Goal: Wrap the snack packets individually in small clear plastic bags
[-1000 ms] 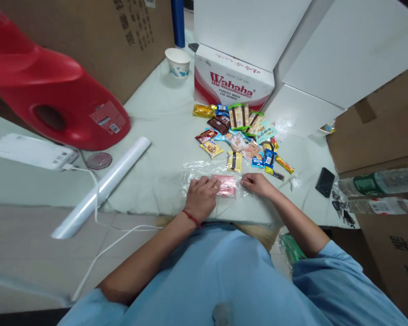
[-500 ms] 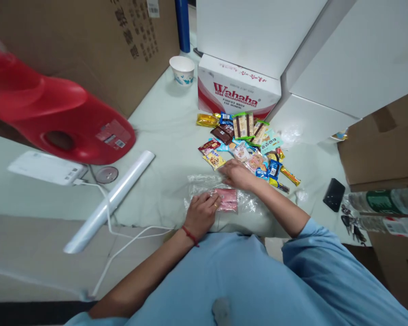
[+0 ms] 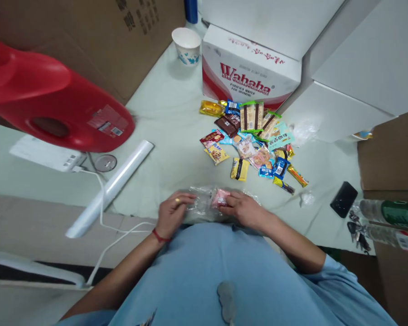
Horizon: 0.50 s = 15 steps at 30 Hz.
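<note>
Close to my body, a clear plastic bag lies flat on the table with a pink packet at it. My left hand has its fingers closed at the bag's left edge. Curled over the right side of the pink packet are the fingers of my right hand; they partly hide it. Beyond both hands spreads a pile of small snacks: a yellow packet with a dark band nearest, then a yellow cookie packet, a brown packet and green-edged wafer packets.
Behind the snacks stands a Wahaha carton, with a paper cup to its left. A red jug, a white power bank with cable and a plastic roll lie left. A black phone, keys and bottles are right.
My right hand has come back from the snack pile to the pink packet, and the yellow dark-banded packet now shows. My left hand has slid left from the pink packet to the bag's edge.
</note>
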### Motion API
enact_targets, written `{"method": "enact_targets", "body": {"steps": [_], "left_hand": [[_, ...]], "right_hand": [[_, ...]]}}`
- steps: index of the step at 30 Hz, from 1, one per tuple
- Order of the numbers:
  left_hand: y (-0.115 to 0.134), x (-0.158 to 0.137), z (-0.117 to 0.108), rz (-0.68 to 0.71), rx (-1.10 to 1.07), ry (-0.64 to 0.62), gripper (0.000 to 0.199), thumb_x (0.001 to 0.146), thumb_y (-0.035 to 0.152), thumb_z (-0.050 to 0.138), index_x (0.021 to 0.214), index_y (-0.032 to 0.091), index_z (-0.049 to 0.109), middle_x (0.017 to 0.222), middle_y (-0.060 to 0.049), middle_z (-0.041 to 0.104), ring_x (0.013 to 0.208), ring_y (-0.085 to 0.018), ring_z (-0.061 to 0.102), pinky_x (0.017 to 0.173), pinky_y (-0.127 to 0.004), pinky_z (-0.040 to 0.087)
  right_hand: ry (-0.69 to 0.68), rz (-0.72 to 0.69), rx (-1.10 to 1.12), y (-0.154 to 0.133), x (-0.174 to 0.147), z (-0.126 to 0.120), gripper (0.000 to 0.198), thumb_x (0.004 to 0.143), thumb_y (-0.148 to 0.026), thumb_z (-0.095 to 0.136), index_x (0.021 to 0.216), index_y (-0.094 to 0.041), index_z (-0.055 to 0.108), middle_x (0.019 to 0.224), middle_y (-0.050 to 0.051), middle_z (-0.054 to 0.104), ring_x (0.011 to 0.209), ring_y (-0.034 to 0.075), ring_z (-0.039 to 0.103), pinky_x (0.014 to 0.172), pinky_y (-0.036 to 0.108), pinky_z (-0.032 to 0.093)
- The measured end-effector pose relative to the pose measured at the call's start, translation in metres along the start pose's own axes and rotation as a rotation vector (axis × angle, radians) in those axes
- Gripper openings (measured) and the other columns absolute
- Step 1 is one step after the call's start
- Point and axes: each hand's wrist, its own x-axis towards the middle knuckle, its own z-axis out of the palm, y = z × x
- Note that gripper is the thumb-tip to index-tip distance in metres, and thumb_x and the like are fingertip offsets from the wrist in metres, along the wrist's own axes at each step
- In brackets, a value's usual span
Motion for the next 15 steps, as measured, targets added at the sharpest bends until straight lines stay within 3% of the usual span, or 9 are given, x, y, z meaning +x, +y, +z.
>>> {"method": "enact_targets", "body": {"steps": [2, 4, 5, 7, 9, 10, 12, 13, 15], "left_hand": [[-0.004, 0.006, -0.001, -0.279, -0.074, 0.279, 0.020, 0.092, 0.029, 0.052, 0.090, 0.021, 0.071, 0.101, -0.007, 0.077, 0.084, -0.019, 0.069, 0.076, -0.035, 0.056], [0.001, 0.016, 0.001, -0.380, -0.109, 0.408, 0.030, 0.094, 0.040, 0.054, 0.112, 0.020, 0.068, 0.116, -0.011, 0.073, 0.089, -0.019, 0.068, 0.075, -0.033, 0.055], [0.007, 0.021, 0.003, -0.342, -0.111, 0.388, 0.040, 0.095, 0.044, 0.056, 0.126, 0.020, 0.064, 0.126, -0.012, 0.071, 0.099, -0.020, 0.068, 0.081, -0.034, 0.056], [0.023, 0.029, 0.007, -0.152, -0.056, 0.208, 0.062, 0.093, 0.047, 0.061, 0.148, 0.022, 0.049, 0.141, -0.014, 0.064, 0.123, -0.024, 0.063, 0.102, -0.041, 0.052], [0.040, 0.034, 0.010, 0.049, 0.124, 0.000, 0.075, 0.090, 0.047, 0.068, 0.157, 0.024, 0.042, 0.139, -0.012, 0.066, 0.137, -0.029, 0.054, 0.120, -0.052, 0.037], [0.048, 0.036, 0.012, 0.124, 0.249, -0.070, 0.071, 0.090, 0.045, 0.069, 0.154, 0.026, 0.046, 0.132, -0.010, 0.070, 0.138, -0.030, 0.053, 0.125, -0.057, 0.029], [0.058, 0.038, 0.015, 0.226, 0.483, -0.128, 0.044, 0.093, 0.036, 0.066, 0.136, 0.031, 0.066, 0.110, -0.004, 0.075, 0.130, -0.029, 0.058, 0.126, -0.062, 0.023], [0.061, 0.038, 0.015, 0.268, 0.555, -0.130, 0.030, 0.094, 0.031, 0.063, 0.122, 0.032, 0.073, 0.100, -0.003, 0.075, 0.123, -0.028, 0.062, 0.124, -0.062, 0.025], [0.064, 0.037, 0.014, 0.345, 0.590, -0.129, 0.022, 0.096, 0.024, 0.059, 0.101, 0.032, 0.079, 0.090, -0.002, 0.073, 0.112, -0.024, 0.066, 0.118, -0.057, 0.035]], "right_hand": [[0.002, 0.011, 0.002, -0.002, -0.001, 0.001, 0.030, 0.108, -0.026, 0.054, 0.133, -0.022, 0.070, 0.106, 0.011, 0.071, 0.102, 0.025, 0.057, 0.084, 0.037, 0.042], [0.000, 0.004, 0.009, -0.003, 0.000, 0.001, 0.027, 0.107, -0.025, 0.055, 0.128, -0.021, 0.072, 0.107, 0.011, 0.072, 0.103, 0.024, 0.056, 0.084, 0.037, 0.041], [0.000, 0.000, 0.012, -0.003, 0.001, 0.001, 0.026, 0.107, -0.025, 0.056, 0.126, -0.021, 0.072, 0.108, 0.011, 0.072, 0.103, 0.024, 0.056, 0.084, 0.037, 0.040], [0.009, -0.006, 0.018, -0.003, 0.001, 0.003, 0.025, 0.107, -0.025, 0.055, 0.125, -0.021, 0.072, 0.109, 0.011, 0.072, 0.104, 0.024, 0.056, 0.085, 0.037, 0.040], [0.031, -0.009, 0.023, -0.002, 0.000, 0.007, 0.026, 0.107, -0.024, 0.055, 0.128, -0.021, 0.070, 0.111, 0.011, 0.072, 0.106, 0.025, 0.056, 0.087, 0.038, 0.041], [0.047, -0.005, 0.027, -0.001, -0.001, 0.010, 0.028, 0.107, -0.022, 0.055, 0.131, -0.020, 0.068, 0.112, 0.011, 0.073, 0.107, 0.025, 0.057, 0.087, 0.038, 0.042], [0.093, 0.026, 0.046, -0.001, -0.003, 0.015, 0.034, 0.105, -0.017, 0.056, 0.139, -0.019, 0.063, 0.114, 0.012, 0.073, 0.107, 0.025, 0.058, 0.089, 0.037, 0.044], [0.126, 0.054, 0.061, -0.001, -0.004, 0.017, 0.038, 0.105, -0.015, 0.056, 0.142, -0.018, 0.060, 0.114, 0.012, 0.073, 0.106, 0.024, 0.059, 0.089, 0.037, 0.045], [0.202, 0.126, 0.097, -0.001, -0.008, 0.021, 0.040, 0.105, -0.014, 0.054, 0.145, -0.017, 0.056, 0.112, 0.012, 0.073, 0.103, 0.024, 0.061, 0.086, 0.036, 0.048]]}}
